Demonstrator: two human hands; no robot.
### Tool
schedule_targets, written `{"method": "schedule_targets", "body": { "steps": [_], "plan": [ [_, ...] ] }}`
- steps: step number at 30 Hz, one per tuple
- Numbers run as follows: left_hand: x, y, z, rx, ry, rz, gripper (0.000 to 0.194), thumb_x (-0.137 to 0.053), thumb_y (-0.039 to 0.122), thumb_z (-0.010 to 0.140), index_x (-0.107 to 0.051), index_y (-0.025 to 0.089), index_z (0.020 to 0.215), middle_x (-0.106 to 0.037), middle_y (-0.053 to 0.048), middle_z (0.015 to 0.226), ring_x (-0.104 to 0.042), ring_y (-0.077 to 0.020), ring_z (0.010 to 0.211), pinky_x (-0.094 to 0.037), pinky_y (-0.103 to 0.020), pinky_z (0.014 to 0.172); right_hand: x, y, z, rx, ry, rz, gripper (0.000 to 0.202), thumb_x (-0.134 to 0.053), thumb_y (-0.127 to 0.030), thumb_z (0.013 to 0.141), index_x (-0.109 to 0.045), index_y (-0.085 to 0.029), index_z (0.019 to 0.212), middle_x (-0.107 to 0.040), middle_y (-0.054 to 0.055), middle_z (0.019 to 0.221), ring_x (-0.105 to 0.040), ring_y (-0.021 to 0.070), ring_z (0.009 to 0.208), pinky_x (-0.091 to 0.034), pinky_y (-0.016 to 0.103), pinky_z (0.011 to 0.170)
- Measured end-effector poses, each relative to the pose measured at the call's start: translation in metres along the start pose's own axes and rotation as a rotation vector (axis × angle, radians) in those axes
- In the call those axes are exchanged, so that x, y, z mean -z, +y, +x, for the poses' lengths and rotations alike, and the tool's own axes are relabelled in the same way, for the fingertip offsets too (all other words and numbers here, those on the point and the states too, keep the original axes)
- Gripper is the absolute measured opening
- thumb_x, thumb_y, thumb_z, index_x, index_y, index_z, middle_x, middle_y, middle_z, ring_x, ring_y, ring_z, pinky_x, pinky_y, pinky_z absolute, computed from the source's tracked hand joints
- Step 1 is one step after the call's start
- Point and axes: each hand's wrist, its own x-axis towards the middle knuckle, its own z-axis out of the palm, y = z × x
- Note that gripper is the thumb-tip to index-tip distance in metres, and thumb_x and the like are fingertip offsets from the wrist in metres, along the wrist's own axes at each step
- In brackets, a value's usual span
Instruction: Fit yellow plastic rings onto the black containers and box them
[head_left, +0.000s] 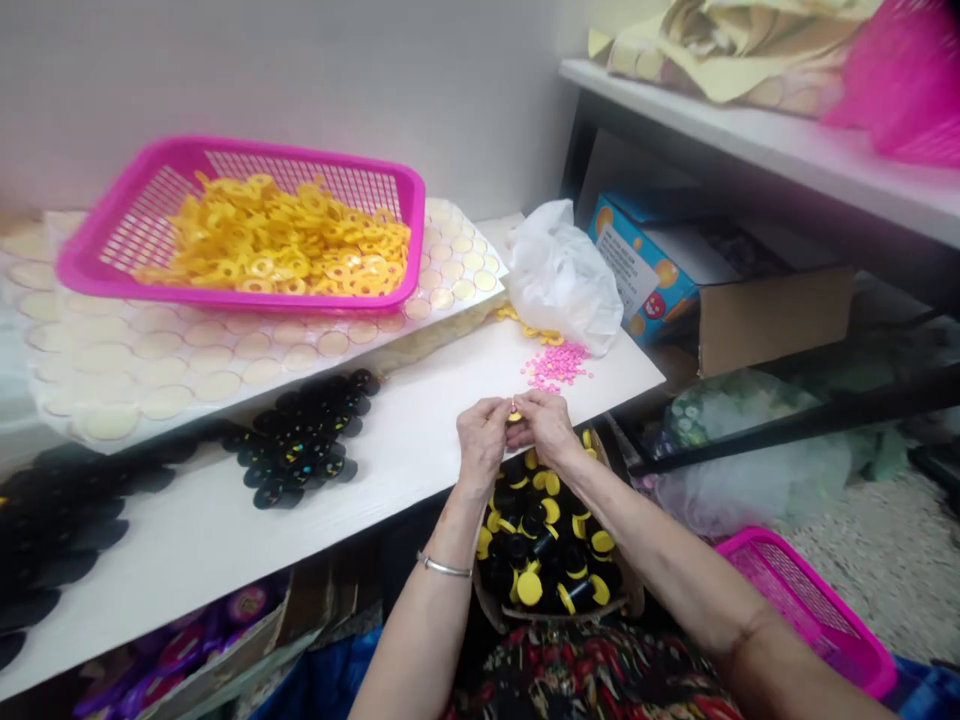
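Note:
My left hand (pixel 481 438) and my right hand (pixel 547 428) meet at the table's front edge, fingertips pinched together. Between them is a small yellow plastic piece (pixel 514 415) with a bit of pink at its top; the fingers cover most of it. Just beyond the hands lies a loose pile of small pink beads (pixel 559 366). Below the hands, a box holds many black cylinders with yellow caps (pixel 529 588). Yellow ring-shaped pieces (pixel 536 328) lie partly under a white plastic bag (pixel 566 275).
A pink basket (pixel 416 235) of yellow ring pieces stands on sheets printed with circles (pixel 165 400). Black cylinders stand grouped on the white table (pixel 420 430), at centre-left (pixel 300 440) and far left. At right are a shelf (pixel 750 135), an open blue carton (pixel 637 265) and another pink basket (pixel 847 630).

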Motion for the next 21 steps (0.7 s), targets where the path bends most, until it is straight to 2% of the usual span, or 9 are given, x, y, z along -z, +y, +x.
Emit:
{"method": "schedule_targets", "body": {
  "steps": [3,5,7,9,12,15,18,21],
  "plan": [
    [0.004,0.005,-0.002,0.030,-0.057,-0.071,0.027,-0.063,0.037,0.069,-0.065,0.011,0.076,-0.059,-0.001,0.064,-0.051,-0.0092,0.056,-0.041,-0.020,0.051,-0.001,-0.006,-0.003,-0.040,-0.036,0.019,0.018,-0.059,-0.032,0.068,-0.051,-0.016,0.070,-0.056,-0.002,0.046,-0.054,0.0119,0.035,-0.047,0.023,0.037],
    [0.006,0.007,-0.005,-0.003,-0.047,-0.133,0.034,-0.067,0.037,0.066,-0.061,0.012,0.088,-0.058,0.000,0.072,-0.052,-0.0075,0.057,-0.041,-0.019,0.052,-0.003,-0.007,-0.006,-0.024,-0.049,0.030,0.019,-0.059,-0.033,0.068,-0.051,-0.017,0.071,-0.055,-0.003,0.046,-0.053,0.0117,0.036,-0.047,0.024,0.038],
    [0.007,0.006,-0.010,-0.046,0.030,-0.180,0.051,-0.075,0.030,0.055,-0.054,0.014,0.099,-0.056,0.001,0.080,-0.052,-0.0060,0.059,-0.044,-0.019,0.055,-0.007,-0.005,-0.009,0.013,-0.039,0.066,0.020,-0.059,-0.035,0.066,-0.050,-0.017,0.070,-0.054,-0.004,0.048,-0.053,0.0119,0.039,-0.046,0.024,0.039],
    [0.007,0.002,-0.014,-0.057,0.122,-0.179,0.063,-0.080,0.023,0.045,-0.050,0.015,0.100,-0.055,0.003,0.077,-0.053,-0.0056,0.059,-0.045,-0.019,0.057,-0.010,-0.001,-0.012,0.054,-0.008,0.112,0.021,-0.060,-0.035,0.064,-0.049,-0.018,0.069,-0.054,-0.004,0.052,-0.054,0.0121,0.044,-0.045,0.024,0.041],
    [0.003,-0.006,-0.021,-0.005,0.160,-0.129,0.051,-0.078,0.024,0.047,-0.052,0.015,0.090,-0.051,0.006,0.063,-0.052,-0.0070,0.054,-0.044,-0.019,0.052,-0.013,0.004,-0.018,0.107,0.051,0.134,0.020,-0.062,-0.032,0.060,-0.050,-0.018,0.068,-0.053,-0.004,0.057,-0.053,0.0112,0.051,-0.042,0.021,0.043],
    [-0.004,-0.005,-0.025,0.043,0.127,-0.163,0.048,-0.076,0.022,0.049,-0.055,0.015,0.091,-0.056,0.004,0.066,-0.054,-0.0088,0.056,-0.045,-0.021,0.053,-0.011,0.006,-0.023,0.109,0.087,0.147,0.020,-0.062,-0.031,0.060,-0.050,-0.018,0.069,-0.052,-0.004,0.058,-0.051,0.0107,0.053,-0.041,0.021,0.044],
    [-0.008,0.004,-0.028,0.040,0.091,-0.275,0.059,-0.076,0.016,0.048,-0.053,0.014,0.102,-0.061,0.000,0.080,-0.059,-0.0107,0.066,-0.048,-0.023,0.062,-0.006,0.004,-0.031,0.058,0.079,0.182,0.022,-0.063,-0.032,0.061,-0.049,-0.019,0.072,-0.054,-0.004,0.060,-0.052,0.0108,0.051,-0.043,0.023,0.045],
    [-0.004,0.011,-0.029,0.023,-0.008,-0.350,0.069,-0.077,0.013,0.048,-0.049,0.015,0.110,-0.061,0.001,0.081,-0.060,-0.0103,0.068,-0.048,-0.024,0.066,0.004,0.003,-0.040,0.051,0.044,0.166,0.027,-0.063,-0.042,0.067,-0.050,-0.019,0.074,-0.054,-0.004,0.056,-0.050,0.0104,0.046,-0.044,0.024,0.044]
  ]
}}
